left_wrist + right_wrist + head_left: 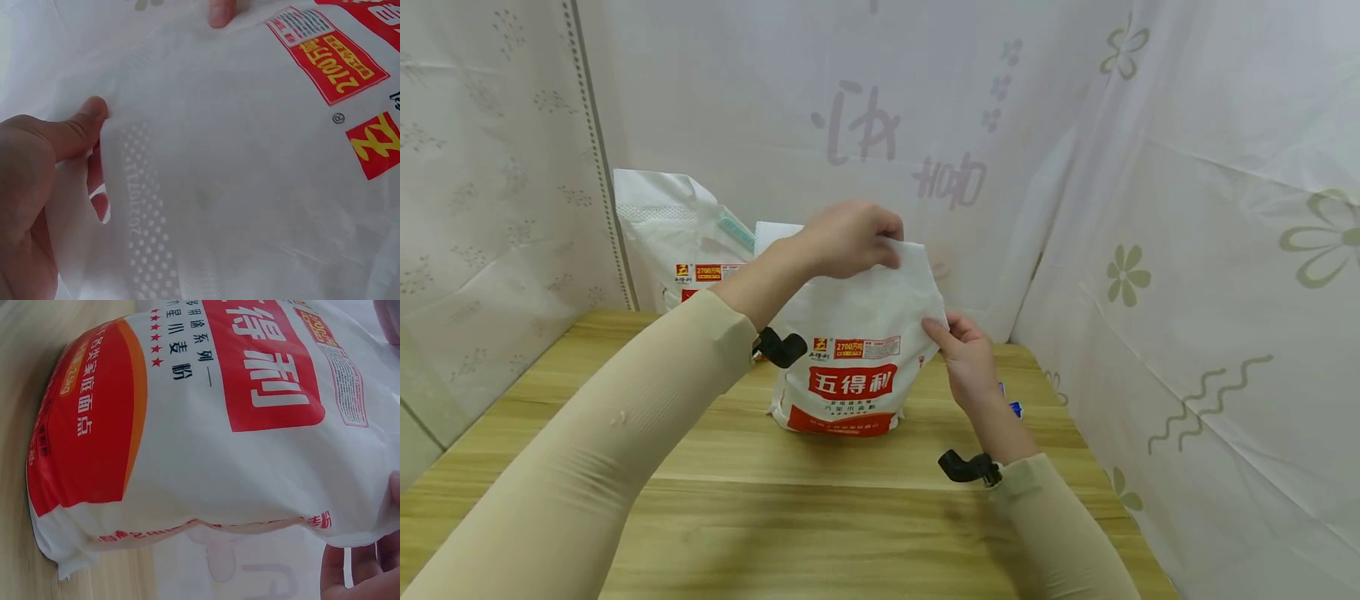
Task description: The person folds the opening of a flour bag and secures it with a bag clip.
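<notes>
The sleeves (625,442) come nearest to me, reaching in over the front of the tabletop (820,533). My right hand (970,358) pinches the bag (861,308) high on its right side, thumb in front. The bag is upright near the middle of the tabletop, printed face towards me; I can't tell whether its base rests there or sits just off it. The print reads wheat flour. The lower part bulges as if well filled and the top is flat, but the contents are hidden. My left hand (850,242) grips the cut-out handle (72,206) at the top, fingers showing through the hole.

I judge the step in hand as steadying the bag by its top; the next move calls for a firm handle grip, with the right hand guiding the weight, since the thin top could crease.

Near the right edge, something blue (1017,409) shows behind the right wrist. Towards the far left corner is a second bag (658,212), partly hidden, contents unseen; behind it hangs the curtain (880,67).
</notes>
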Motion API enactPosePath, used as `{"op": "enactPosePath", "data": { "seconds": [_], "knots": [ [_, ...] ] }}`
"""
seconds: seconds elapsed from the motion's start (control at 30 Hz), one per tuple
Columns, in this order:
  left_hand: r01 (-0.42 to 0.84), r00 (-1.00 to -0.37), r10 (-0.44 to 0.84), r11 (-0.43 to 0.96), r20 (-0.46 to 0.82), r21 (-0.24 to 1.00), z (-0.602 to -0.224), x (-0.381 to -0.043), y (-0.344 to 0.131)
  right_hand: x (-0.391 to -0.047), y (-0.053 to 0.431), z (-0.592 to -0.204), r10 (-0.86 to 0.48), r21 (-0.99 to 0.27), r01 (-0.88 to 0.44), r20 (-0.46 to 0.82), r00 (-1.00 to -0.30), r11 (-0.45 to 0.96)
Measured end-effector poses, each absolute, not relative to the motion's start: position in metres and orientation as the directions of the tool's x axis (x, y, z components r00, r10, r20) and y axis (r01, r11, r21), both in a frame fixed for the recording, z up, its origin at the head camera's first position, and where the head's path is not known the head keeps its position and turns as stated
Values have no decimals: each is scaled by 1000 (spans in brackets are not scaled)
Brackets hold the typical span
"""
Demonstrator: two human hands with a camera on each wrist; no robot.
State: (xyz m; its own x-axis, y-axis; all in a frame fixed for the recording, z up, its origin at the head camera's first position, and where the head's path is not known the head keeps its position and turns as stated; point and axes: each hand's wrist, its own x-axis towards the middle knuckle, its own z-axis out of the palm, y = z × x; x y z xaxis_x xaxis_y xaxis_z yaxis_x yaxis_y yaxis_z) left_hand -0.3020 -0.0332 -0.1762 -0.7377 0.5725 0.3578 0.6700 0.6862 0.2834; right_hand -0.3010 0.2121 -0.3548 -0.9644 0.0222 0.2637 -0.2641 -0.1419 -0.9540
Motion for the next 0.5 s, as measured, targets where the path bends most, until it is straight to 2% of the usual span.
{"op": "enactPosePath", "data": {
  "seconds": [0.1, 0.2, 0.37, 0.5],
  "knots": [
    [677, -728, 580, 692, 366, 250, -174, -299, -33, -302, 211, -355, 46, -951, -270, 266, -963, -148],
    [675, -733, 585, 687, 346, 268, -172, -299, -34, -300, 210, -355, 39, -952, -265, 262, -964, -150],
    [651, -759, 602, 678, 249, 343, -167, -301, -34, -298, 210, -358, -23, -962, -231, 236, -971, -146],
    [632, -772, 610, 712, 177, 305, -162, -302, -28, -296, 208, -359, -43, -965, -210, 220, -975, -159]
  ]
}}
